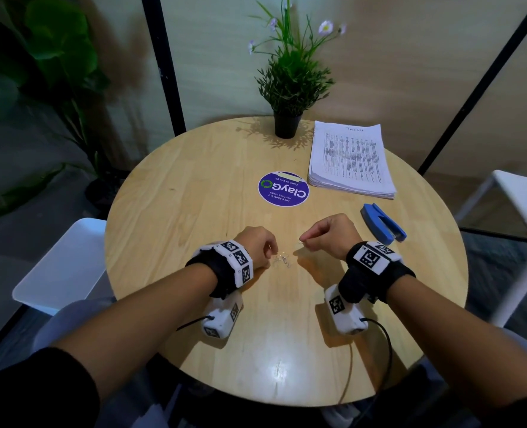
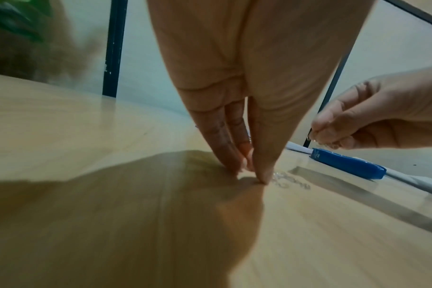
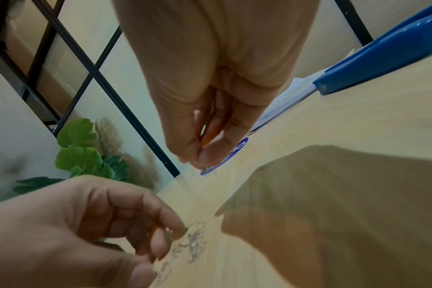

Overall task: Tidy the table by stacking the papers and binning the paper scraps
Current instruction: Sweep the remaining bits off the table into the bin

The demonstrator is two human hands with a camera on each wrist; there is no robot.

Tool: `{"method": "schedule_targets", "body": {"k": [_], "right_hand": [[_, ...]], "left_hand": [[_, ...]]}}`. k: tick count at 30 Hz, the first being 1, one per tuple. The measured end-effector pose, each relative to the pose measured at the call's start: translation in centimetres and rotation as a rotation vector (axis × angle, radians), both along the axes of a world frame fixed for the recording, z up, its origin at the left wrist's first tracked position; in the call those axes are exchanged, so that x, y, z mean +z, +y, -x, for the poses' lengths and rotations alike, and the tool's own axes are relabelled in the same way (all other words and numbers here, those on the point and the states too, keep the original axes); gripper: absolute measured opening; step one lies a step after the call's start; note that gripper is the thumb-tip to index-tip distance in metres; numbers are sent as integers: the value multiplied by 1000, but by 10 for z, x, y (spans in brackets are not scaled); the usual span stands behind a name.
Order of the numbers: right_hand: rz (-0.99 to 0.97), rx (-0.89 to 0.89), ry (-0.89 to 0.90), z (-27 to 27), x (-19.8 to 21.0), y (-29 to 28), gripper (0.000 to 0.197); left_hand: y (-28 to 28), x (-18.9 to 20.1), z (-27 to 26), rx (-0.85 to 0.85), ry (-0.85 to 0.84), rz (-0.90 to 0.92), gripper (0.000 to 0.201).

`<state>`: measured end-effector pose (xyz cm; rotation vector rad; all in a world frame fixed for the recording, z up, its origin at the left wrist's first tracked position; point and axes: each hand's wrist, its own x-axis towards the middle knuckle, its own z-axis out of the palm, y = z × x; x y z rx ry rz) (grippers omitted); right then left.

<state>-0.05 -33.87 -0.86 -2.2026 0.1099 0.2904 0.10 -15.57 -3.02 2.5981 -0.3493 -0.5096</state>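
Observation:
A neat stack of printed papers (image 1: 351, 159) lies at the back right of the round wooden table (image 1: 188, 211). A little heap of metal paper clips (image 1: 282, 261) (image 3: 192, 245) sits near the table's middle, between my hands. My left hand (image 1: 270, 257) (image 2: 252, 175) has its fingertips down on the wood at the heap's left edge and pinches a clip (image 3: 170, 233). My right hand (image 1: 304, 239) (image 3: 200, 157) hovers just above the table to the right, thumb and fingers pinching another paper clip (image 3: 208, 168). No paper scraps are visible.
A blue stapler (image 1: 382, 223) lies to the right of my right hand, in front of the papers. A purple round sticker (image 1: 283, 189) is stuck mid-table and a potted plant (image 1: 287, 125) stands at the back. White chairs (image 1: 61, 267) flank the table.

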Motion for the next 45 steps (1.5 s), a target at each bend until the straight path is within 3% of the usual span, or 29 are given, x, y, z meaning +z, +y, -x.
{"method": "schedule_targets", "body": {"k": [6, 12, 20, 36, 42, 45], "right_hand": [[5, 14, 1, 1, -2, 1, 21], [4, -3, -7, 1, 2, -9, 22], [8, -9, -16, 0, 1, -9, 19], [4, -29, -19, 3, 4, -11, 21], [9, -21, -6, 3, 7, -4, 19], [13, 0, -8, 1, 8, 8, 18]], "left_hand": [[-17, -5, -3, 28, -61, 35, 32], [-17, -6, -4, -157, -80, -63, 47], [-26, -11, -3, -223, -112, -74, 25], [-31, -2, -6, -137, -64, -73, 25], [-27, 3, -2, -56, -72, 64, 49], [-16, 2, -2, 49, -35, 172, 47]]}}
